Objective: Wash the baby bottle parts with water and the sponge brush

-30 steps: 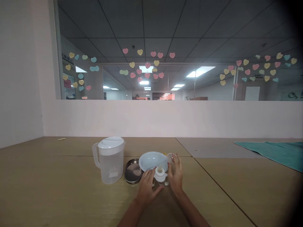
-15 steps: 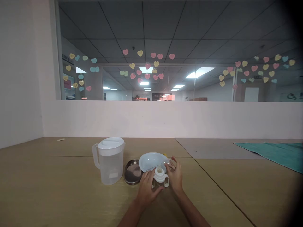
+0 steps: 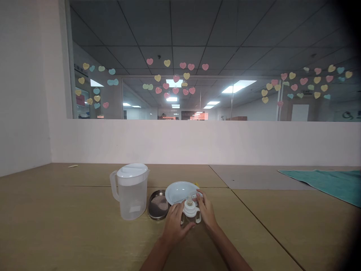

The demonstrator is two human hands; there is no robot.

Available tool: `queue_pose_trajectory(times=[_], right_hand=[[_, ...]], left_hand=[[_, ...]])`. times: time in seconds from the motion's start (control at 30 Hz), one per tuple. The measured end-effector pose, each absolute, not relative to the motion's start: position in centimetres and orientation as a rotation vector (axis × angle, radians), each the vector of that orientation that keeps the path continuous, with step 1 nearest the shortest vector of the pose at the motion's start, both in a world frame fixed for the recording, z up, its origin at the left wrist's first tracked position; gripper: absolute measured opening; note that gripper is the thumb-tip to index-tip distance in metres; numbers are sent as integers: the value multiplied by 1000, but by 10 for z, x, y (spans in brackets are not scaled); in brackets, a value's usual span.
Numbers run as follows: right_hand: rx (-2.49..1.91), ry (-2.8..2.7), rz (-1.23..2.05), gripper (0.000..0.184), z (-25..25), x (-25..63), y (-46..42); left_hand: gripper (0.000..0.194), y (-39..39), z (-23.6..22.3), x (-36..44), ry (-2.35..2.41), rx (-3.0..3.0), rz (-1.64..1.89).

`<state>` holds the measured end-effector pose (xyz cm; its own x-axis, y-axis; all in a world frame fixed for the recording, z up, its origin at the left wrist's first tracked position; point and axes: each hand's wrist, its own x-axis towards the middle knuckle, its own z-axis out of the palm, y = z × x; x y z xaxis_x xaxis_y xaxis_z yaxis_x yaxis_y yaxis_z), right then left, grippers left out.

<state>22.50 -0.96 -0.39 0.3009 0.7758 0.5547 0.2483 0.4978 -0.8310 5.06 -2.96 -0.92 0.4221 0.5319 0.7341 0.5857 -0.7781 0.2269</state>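
Note:
A small baby bottle (image 3: 190,211) with a white collar, side handles and a pale teat stands on the wooden table (image 3: 70,233) just in front of me. My left hand (image 3: 175,225) is wrapped round its left side. My right hand (image 3: 207,210) pinches a clear dome cap (image 3: 194,196) and holds it just above the teat, tilted. Whether the cap touches the bottle I cannot tell.
A translucent lidded pitcher (image 3: 130,191) stands to the left. A shallow steel dish (image 3: 158,204) and a white bowl (image 3: 179,192) lie right behind the bottle, with something yellow behind the bowl. A teal cloth (image 3: 332,182) lies at the far right. A low white wall backs the table.
My right hand has carried the clear cap from the bowl's right edge leftward and down over the bottle's teat. My left hand has stayed on the bottle.

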Motion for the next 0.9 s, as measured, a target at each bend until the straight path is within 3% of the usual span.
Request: queue_pose_trajectory(times=[0.47,0.73,0.9], right_hand=[[-967,-1586,428,54,2,221,-21],[-868,-1636,138,30,6,216,-28],[-899,-1570,152,27,7,206,-30]], left_hand=[[68,-28,-11,50,-1008,-2614,-1290],[67,-26,-15,50,-994,-2586,-1322],[66,-25,-16,51,-963,-2582,-1347]])
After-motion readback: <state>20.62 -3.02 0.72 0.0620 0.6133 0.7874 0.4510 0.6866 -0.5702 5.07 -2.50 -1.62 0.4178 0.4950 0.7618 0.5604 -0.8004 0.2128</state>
